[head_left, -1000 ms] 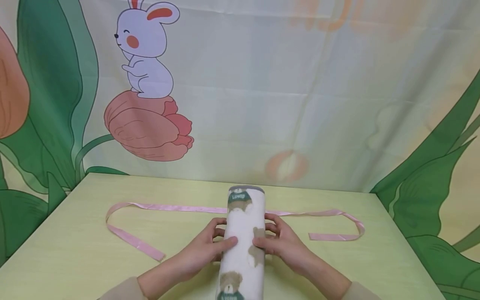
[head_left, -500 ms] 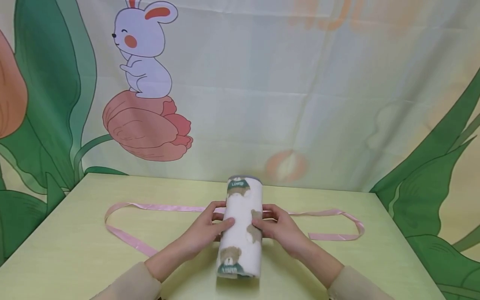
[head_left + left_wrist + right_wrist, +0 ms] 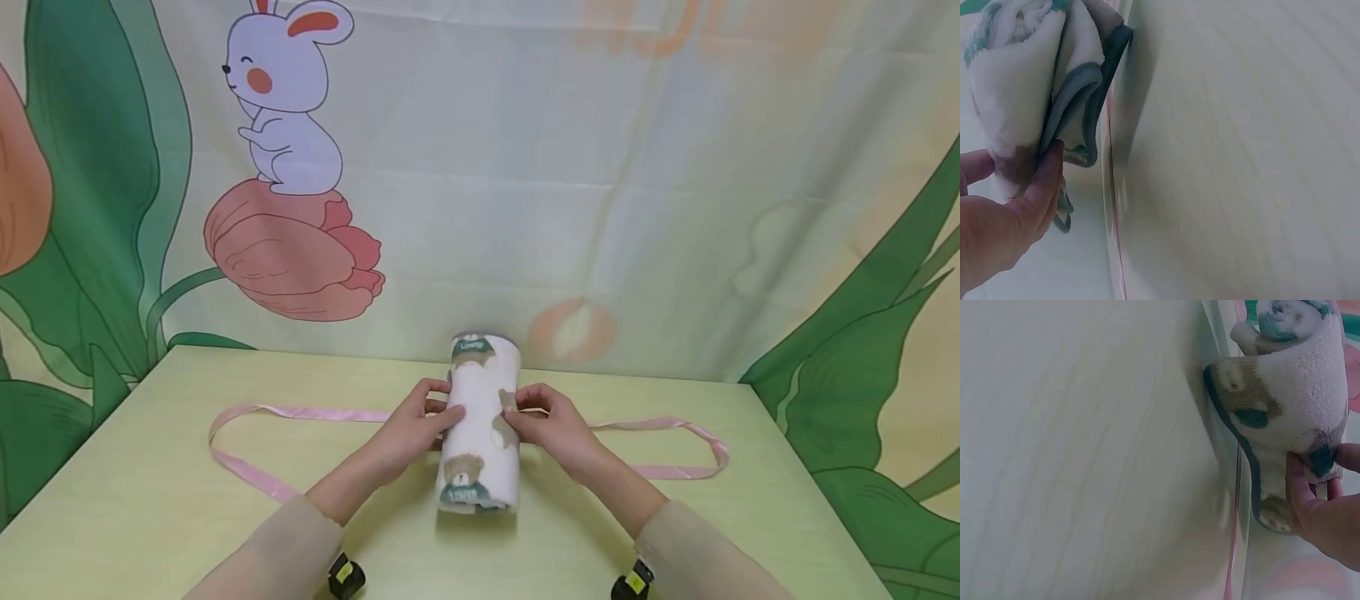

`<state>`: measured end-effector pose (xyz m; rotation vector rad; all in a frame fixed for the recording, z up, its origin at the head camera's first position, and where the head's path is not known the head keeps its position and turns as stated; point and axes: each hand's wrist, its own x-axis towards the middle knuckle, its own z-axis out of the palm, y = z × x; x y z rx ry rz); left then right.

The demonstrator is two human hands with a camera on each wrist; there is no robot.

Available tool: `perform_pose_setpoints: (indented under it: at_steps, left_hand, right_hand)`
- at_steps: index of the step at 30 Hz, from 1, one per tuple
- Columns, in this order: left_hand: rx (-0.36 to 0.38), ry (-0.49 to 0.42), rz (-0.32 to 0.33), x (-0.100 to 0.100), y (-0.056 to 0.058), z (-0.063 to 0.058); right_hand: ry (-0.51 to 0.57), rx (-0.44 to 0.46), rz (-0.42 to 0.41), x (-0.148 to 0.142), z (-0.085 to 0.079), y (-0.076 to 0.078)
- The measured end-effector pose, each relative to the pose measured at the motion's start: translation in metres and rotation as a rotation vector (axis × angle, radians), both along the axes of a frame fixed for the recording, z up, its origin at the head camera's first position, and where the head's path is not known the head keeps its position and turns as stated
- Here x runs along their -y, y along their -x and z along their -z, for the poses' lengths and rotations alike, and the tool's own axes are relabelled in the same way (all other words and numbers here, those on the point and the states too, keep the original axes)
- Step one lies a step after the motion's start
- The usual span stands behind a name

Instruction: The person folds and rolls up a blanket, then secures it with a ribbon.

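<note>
A rolled fleecy towel (image 3: 486,433), white with brown bears, points lengthwise away from me at the middle of the table. My left hand (image 3: 408,429) grips its left side, thumb on top and fingers underneath. On the right side my right hand (image 3: 558,429) pinches it the same way. Both wrist views show a spiral end on the towel (image 3: 1016,94) and a loose dark-trimmed flap (image 3: 1254,465) hanging toward the tabletop. A pink ribbon (image 3: 322,414) runs crosswise behind the hands; the towel covers its middle, and my forearms hide parts of its folded-back ends.
The pale yellow table (image 3: 135,467) ends at a back edge against a hanging printed cloth (image 3: 480,183) with a rabbit and tulips. A black wrist camera (image 3: 347,575) sits under the left sleeve, another camera (image 3: 632,581) under the right.
Both hands have carried the towel away from me, over the ribbon. Its near end, cut off by the frame earlier, now shows. My forearms have come to cover the ribbon's ends.
</note>
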<state>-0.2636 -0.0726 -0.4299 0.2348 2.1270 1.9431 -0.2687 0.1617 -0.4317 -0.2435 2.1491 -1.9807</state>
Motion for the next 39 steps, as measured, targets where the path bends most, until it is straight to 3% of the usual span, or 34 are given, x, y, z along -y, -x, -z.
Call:
perform_pose_setpoints:
  at_steps: [11, 16, 20, 26, 32, 39]
  left_hand:
    - [-0.009, 0.084, 0.026, 0.001, 0.021, 0.005]
    - [-0.050, 0.224, 0.024, 0.005, 0.024, 0.011]
    - [-0.098, 0.307, 0.034, 0.009, 0.026, 0.012]
    - [-0.170, 0.448, 0.117, 0.014, 0.030, 0.012]
    - [-0.226, 0.552, 0.191, 0.013, 0.028, 0.008]
    - [-0.208, 0.551, 0.187, 0.007, 0.023, 0.006]
  right_hand:
    - [-0.075, -0.060, -0.021, -0.002, 0.008, 0.020]
    - [-0.249, -0.122, 0.005, 0.001, 0.012, 0.023]
    - [-0.380, -0.189, -0.028, 0.000, 0.015, 0.022]
    - [-0.533, -0.275, -0.099, -0.006, 0.014, 0.021]
    - [-0.560, -0.315, -0.160, -0.008, 0.015, 0.016]
    - [-0.556, -0.267, -0.100, -0.006, 0.017, 0.014]
